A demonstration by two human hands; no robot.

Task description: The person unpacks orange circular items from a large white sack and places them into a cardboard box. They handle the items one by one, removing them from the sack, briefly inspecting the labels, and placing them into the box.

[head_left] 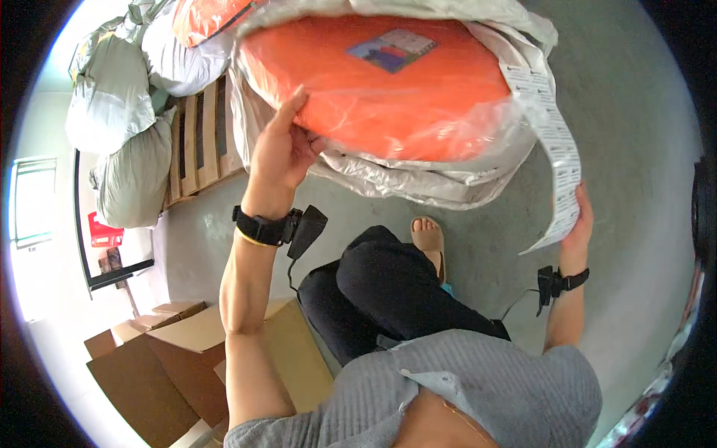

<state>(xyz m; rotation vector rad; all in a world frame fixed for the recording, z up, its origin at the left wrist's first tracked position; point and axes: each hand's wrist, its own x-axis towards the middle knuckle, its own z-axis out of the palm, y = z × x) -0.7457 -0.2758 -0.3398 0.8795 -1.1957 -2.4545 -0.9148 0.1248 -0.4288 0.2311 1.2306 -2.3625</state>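
A large orange package [366,97] in clear plastic lies in the open mouth of a white woven sack [426,187]. It is rounded, with a small picture label [392,50] on top. At its near left edge, my left hand [280,157] is closed on the package, thumb on top and fingers curled at the side, partly hidden. My right hand [579,220] pinches the lower part of a long white strip of printed labels [562,160]. The strip's upper end lies over the sack's right edge, and its lower end hangs free.
Several stuffed white sacks [112,97] are piled at the far left by a wooden pallet [196,142]. Another orange package [205,22] lies at the top. Open cardboard boxes [172,366] stand at the lower left. My sandalled foot [428,239] is on the grey floor [635,149].
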